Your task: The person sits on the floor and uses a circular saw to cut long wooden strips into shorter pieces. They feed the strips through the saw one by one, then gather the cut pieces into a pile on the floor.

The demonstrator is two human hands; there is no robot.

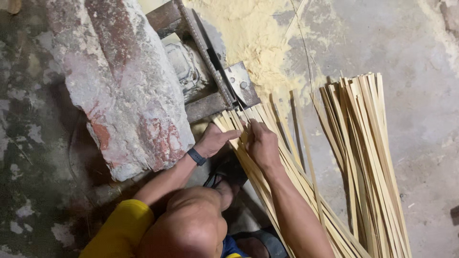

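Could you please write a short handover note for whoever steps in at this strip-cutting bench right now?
Left hand: fingers laid flat on the near ends of the bamboo strips, by the metal cutter; dark wristband on.
Right hand: pressing down on the same strips, just beside the left.
The strips' ends lie at the cutter's plate; they run back past the person's knee.
Done, it seems: a separate pile of strips lies to the right, sawdust behind the cutter.
Left: the strips under the hands.

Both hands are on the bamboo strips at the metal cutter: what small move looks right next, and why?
Probably ease the strips forward into the cutter. Their ends already lie at its plate, the left hand steadies them from the side, and the right hand presses on top.
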